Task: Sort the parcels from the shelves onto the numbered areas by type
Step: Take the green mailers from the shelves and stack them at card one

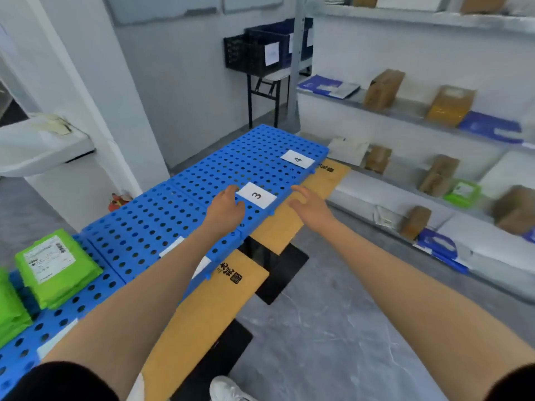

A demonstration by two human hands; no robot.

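- Green plastic-wrapped parcels (55,267) with white shipping labels lie stacked at the near left end of the blue perforated plastic panels (162,215) that cover the yellow-brown wooden tabletop (202,314). This one type looks sorted in part.
- The panel areas around the white paper label "3" (256,195) and the white paper label "4" (298,159), toward the tabletop's far end, hold no parcels.
- Most of the work appears to be left. The grey metal shelves (411,112) on the right carry brown cardboard boxes (383,88), blue plastic mailers (489,125), a white mailer (348,150) and one more green parcel (462,193), none yet sorted.
- The left hand (227,211) hovers just beside label "3", its fingers loosely bent and holding nothing.
- The right hand (311,205) hangs over the tabletop's right edge with fingers spread, also empty.
- With both hands free, the next step is probably a trip to the shelves.
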